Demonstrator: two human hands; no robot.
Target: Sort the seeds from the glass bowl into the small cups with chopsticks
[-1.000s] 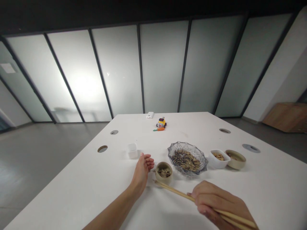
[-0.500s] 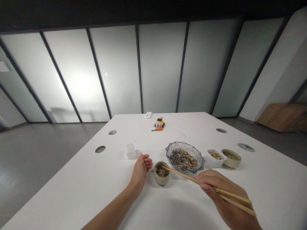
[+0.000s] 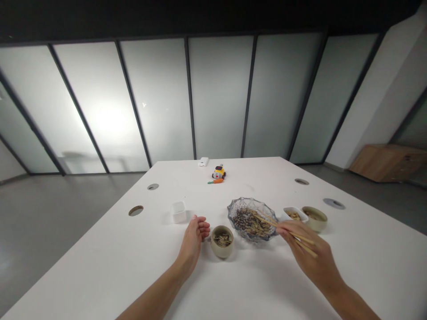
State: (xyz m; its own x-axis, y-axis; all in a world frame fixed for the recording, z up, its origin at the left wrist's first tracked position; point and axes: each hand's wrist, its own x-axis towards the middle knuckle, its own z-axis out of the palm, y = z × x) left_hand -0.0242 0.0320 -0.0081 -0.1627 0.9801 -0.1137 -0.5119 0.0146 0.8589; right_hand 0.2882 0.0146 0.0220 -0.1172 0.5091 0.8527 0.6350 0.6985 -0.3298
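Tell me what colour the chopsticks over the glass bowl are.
The chopsticks are light yellowish tan, seen best in the head view.

Frosted glass panels [image 3: 220,98], grey floor [image 3: 80,209]

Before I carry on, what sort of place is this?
It looks like an office or meeting room, though I can't be certain: a large white table with round openings in its top, dark-framed frosted glass panels behind it, and a plain grey floor.
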